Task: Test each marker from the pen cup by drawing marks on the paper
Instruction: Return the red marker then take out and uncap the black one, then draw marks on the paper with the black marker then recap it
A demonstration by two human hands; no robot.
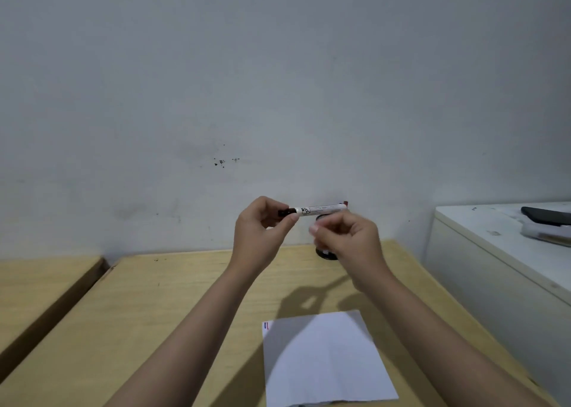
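My left hand point(259, 227) pinches the dark cap end of a white-barrelled marker point(319, 210) and holds it level above the far part of the table. My right hand point(346, 240) is blurred just below the marker's right half, fingers curled together, and I see nothing in it. The dark pen cup point(326, 254) stands behind my right hand, with only its base and a bit of its rim showing. A small red tip point(345, 203) pokes up by the marker's right end. The white paper point(324, 360) lies near me, with short red and blue marks point(266, 325) at its top left corner.
The wooden table point(173, 307) meets a pale wall at the back. A second wooden surface point(40, 286) lies to the left across a gap. On the right stands a white cabinet point(482, 252) with a dark phone point(547, 215) on top.
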